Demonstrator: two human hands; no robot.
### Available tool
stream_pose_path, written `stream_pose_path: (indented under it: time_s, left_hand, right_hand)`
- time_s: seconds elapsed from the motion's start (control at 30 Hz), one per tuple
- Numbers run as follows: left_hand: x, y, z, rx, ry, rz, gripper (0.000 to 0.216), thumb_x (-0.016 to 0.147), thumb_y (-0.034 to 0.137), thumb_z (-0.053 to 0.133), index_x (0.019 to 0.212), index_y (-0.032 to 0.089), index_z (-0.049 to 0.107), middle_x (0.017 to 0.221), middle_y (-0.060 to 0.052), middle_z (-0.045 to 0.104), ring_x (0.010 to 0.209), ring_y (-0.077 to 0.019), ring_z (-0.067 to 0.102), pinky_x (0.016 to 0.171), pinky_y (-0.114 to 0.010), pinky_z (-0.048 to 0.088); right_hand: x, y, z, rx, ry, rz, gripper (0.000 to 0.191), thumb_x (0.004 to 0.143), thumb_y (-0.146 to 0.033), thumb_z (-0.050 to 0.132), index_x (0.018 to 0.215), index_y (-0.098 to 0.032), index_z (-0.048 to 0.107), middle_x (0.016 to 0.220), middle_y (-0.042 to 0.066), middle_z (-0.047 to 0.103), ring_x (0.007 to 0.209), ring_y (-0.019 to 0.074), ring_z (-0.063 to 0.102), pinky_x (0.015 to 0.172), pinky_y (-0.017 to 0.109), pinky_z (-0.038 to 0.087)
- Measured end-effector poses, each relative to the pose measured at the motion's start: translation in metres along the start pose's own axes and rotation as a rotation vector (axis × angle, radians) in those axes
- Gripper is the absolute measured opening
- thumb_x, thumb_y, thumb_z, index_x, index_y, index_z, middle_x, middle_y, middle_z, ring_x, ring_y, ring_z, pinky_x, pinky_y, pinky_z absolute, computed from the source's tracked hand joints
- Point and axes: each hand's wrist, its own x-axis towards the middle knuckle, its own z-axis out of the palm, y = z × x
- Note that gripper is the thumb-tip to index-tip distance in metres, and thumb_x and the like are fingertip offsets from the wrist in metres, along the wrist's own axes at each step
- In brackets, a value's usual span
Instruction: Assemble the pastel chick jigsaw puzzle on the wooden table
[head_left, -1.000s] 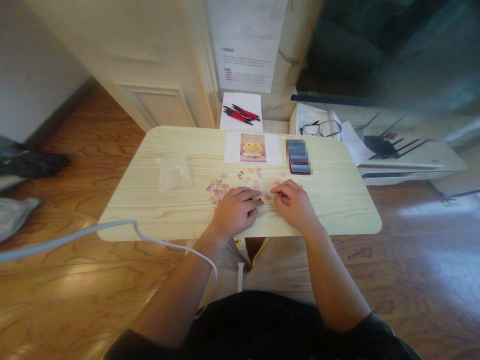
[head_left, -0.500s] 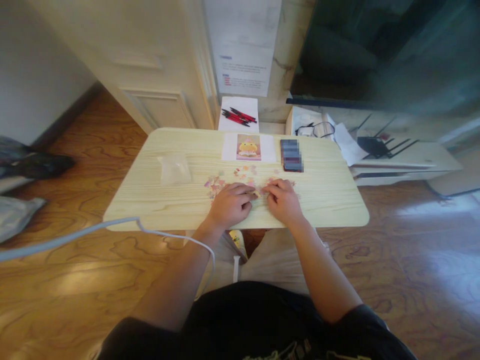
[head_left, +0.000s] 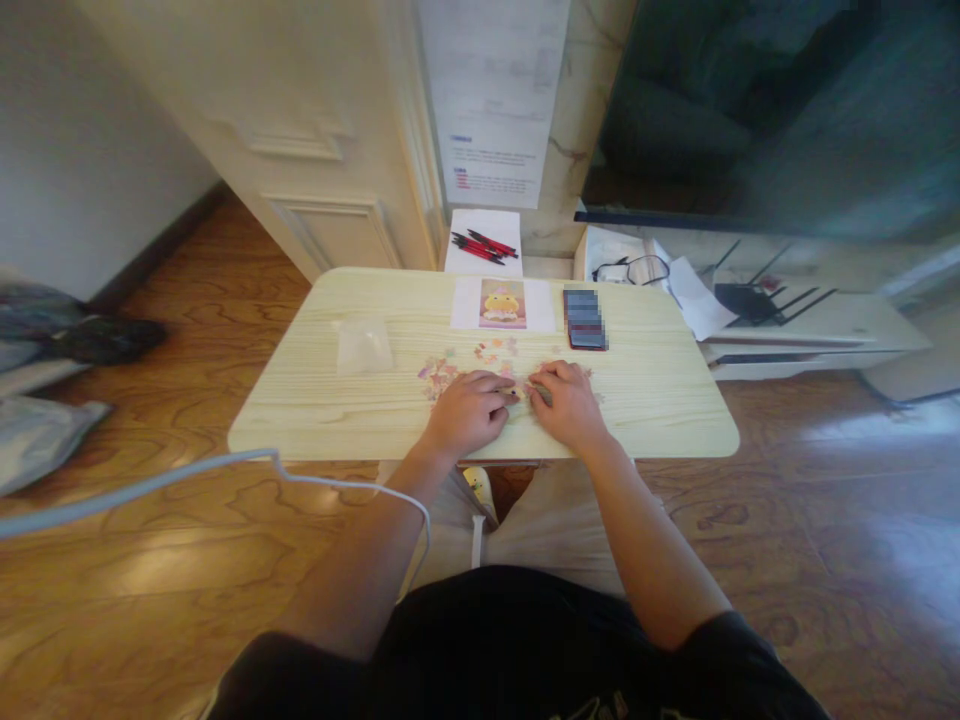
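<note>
Both my hands rest on a small pale wooden table [head_left: 315, 420], fingertips almost meeting over scattered pastel puzzle pieces [head_left: 439, 375]. My left hand [head_left: 469, 413] has its fingers curled and pinched on a small piece. My right hand [head_left: 568, 403] is curled the same way, pressing on pieces I cannot make out. More loose pieces [head_left: 496, 349] lie just beyond the hands. A reference picture [head_left: 502, 303] of a yellow figure on white paper lies at the table's far edge.
A phone [head_left: 585, 319] lies right of the picture, a clear plastic bag [head_left: 363, 346] at the left. Red and black pens [head_left: 484, 245] sit on paper behind the table. Glasses [head_left: 630, 268] and a low white shelf [head_left: 817, 330] are at right. A white cable [head_left: 225, 468] crosses the front left.
My hands have drawn closer together over the pieces. The camera has shifted slightly, so the table sits a little further right in view.
</note>
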Motion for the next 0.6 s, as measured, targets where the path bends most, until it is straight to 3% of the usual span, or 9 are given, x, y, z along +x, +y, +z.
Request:
stream_pose_path:
  time_s: [0.23, 0.33, 0.43, 0.53, 0.6]
  left_hand:
    - [0.0, -0.001, 0.001, -0.033, 0.01, -0.011, 0.032, 0.093, 0.018, 0.057, 0.107, 0.03, 0.083, 0.127, 0.0, 0.077, 0.118, -0.0247, 0.068, 0.104, -0.046, 0.053]
    - [0.0, 0.0, 0.0, -0.074, 0.033, -0.007, 0.032, 0.09, 0.016, 0.058, 0.106, 0.029, 0.083, 0.129, -0.001, 0.077, 0.118, -0.0252, 0.069, 0.104, -0.047, 0.054]
    - [-0.001, -0.001, -0.004, -0.197, 0.148, -0.028, 0.034, 0.088, 0.013, 0.057, 0.107, 0.026, 0.082, 0.127, -0.002, 0.077, 0.116, -0.0224, 0.071, 0.105, -0.043, 0.055]
    - [-0.003, -0.004, -0.012, -0.312, 0.352, -0.213, 0.035, 0.087, 0.012, 0.056, 0.11, 0.024, 0.08, 0.116, -0.002, 0.08, 0.109, -0.0192, 0.073, 0.104, -0.039, 0.057]
    - [-0.004, -0.005, -0.018, -0.362, 0.405, -0.364, 0.032, 0.088, 0.016, 0.059, 0.111, 0.023, 0.079, 0.111, -0.002, 0.081, 0.103, -0.0187, 0.075, 0.099, -0.036, 0.06]
  right_hand:
    - [0.019, -0.002, -0.014, -0.008, -0.175, 0.063, 0.01, 0.095, -0.025, 0.068, 0.103, -0.022, 0.073, 0.114, 0.01, 0.072, 0.112, 0.0302, 0.06, 0.099, 0.044, 0.044]
    - [0.027, -0.001, -0.022, 0.091, -0.247, 0.115, 0.006, 0.091, -0.019, 0.068, 0.095, -0.023, 0.072, 0.096, 0.005, 0.075, 0.093, 0.0236, 0.066, 0.086, 0.036, 0.047]
    - [0.03, 0.0, -0.028, 0.216, -0.221, 0.17, 0.004, 0.091, -0.022, 0.07, 0.093, -0.024, 0.072, 0.088, 0.001, 0.076, 0.081, 0.0198, 0.066, 0.075, 0.031, 0.046]
    - [0.03, -0.003, -0.028, 0.304, -0.138, 0.176, 0.007, 0.091, -0.022, 0.07, 0.095, -0.024, 0.075, 0.092, 0.001, 0.078, 0.083, 0.0192, 0.068, 0.075, 0.031, 0.047]
    - [0.03, -0.01, -0.025, 0.365, -0.111, 0.157, 0.011, 0.092, -0.021, 0.069, 0.098, -0.024, 0.077, 0.095, 0.001, 0.08, 0.084, 0.0188, 0.068, 0.078, 0.032, 0.049]
